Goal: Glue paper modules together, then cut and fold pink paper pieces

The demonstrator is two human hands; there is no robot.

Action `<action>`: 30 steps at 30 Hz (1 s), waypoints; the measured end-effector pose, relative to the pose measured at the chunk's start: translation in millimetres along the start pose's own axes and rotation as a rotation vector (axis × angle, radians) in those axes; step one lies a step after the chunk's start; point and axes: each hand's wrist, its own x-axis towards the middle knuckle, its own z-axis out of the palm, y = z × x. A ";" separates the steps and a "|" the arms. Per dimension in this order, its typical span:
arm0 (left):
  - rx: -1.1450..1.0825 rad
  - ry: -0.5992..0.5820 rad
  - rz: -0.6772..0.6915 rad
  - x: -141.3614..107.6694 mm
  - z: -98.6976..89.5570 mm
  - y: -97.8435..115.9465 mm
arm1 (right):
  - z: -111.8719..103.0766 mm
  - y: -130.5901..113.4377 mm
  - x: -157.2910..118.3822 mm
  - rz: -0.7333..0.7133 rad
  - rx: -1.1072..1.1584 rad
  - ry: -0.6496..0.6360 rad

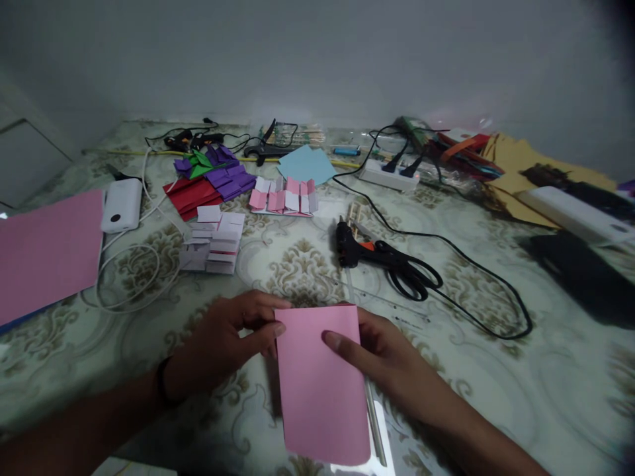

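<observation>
A folded sheet of pink paper (322,390) is held up at the near middle of the table. My right hand (381,357) grips its right edge, thumb lying on the front face and fingers behind. At its upper left edge, my left hand (243,334) pinches the paper between thumb and fingers. A thin metallic rod or ruler edge (376,423) shows just right of the paper, partly covered by it. Beyond my right hand lies a black glue gun (354,244) with its cord coiled around it.
White folded paper pieces (213,241), pink-and-white ones (284,196) and purple ones (231,180) lie beyond my hands. A white power bank (122,205) sits beside pink sheets (47,251) at left. Behind are a power strip (389,175) and light-blue paper (307,164); yellow paper (540,165) is right.
</observation>
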 end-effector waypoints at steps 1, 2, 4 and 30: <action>0.006 0.007 0.001 0.3 -0.1 -0.5 | 0.3 -0.2 0.2 0.001 0.003 -0.002; 0.013 0.016 0.001 0.6 -0.1 -0.9 | 0.5 -0.3 0.5 0.003 0.006 -0.005; 0.017 0.025 -0.004 1.1 0.1 -1.5 | 0.4 0.1 1.1 0.003 0.008 -0.006; 0.038 0.013 0.004 0.1 0.4 -0.1 | 1.0 0.2 2.6 -0.003 -0.065 0.042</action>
